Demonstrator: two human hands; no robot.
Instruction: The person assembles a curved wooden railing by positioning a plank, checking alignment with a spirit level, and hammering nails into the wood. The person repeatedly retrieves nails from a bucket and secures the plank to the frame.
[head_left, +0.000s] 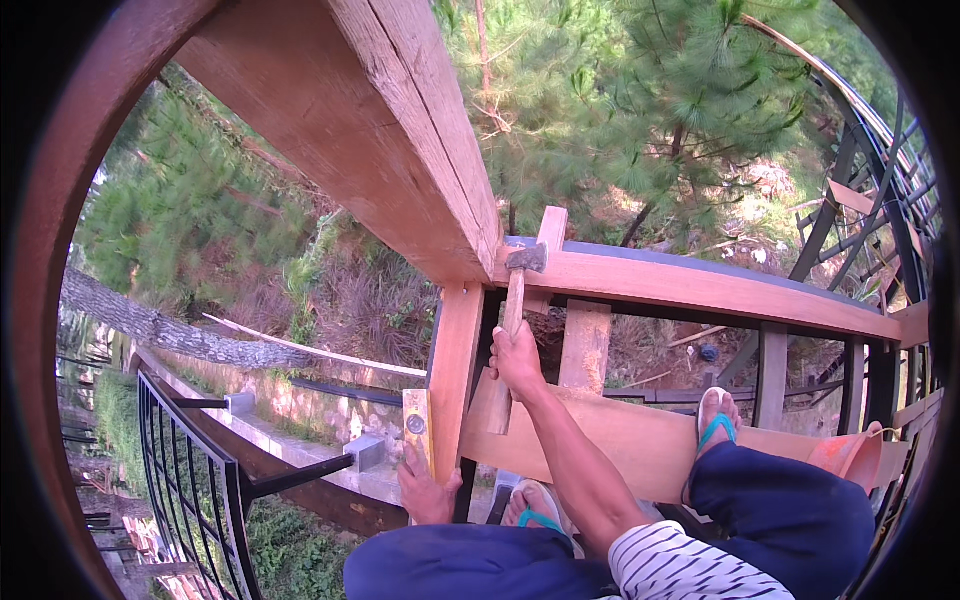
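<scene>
My right hand (516, 352) is wrapped round the wooden handle of a hammer (515, 300). Its dark metal head lies at the corner where a long reddish beam (640, 272) meets a thick timber post (410, 150). At the lower left, my left hand (428, 485) grips the lower part of a yellow spirit level (416, 425) with a round vial. The level rests along the side of a shorter wooden beam (458, 370) that runs toward me from the post.
My sandalled feet stand on a wide plank (630, 440), high above sloping ground. An orange bucket (845, 456) sits at the plank's right. Upright boards (585, 345) cross the gap ahead. Black metal railing (195, 480) is at the left, and pine trees grow beyond.
</scene>
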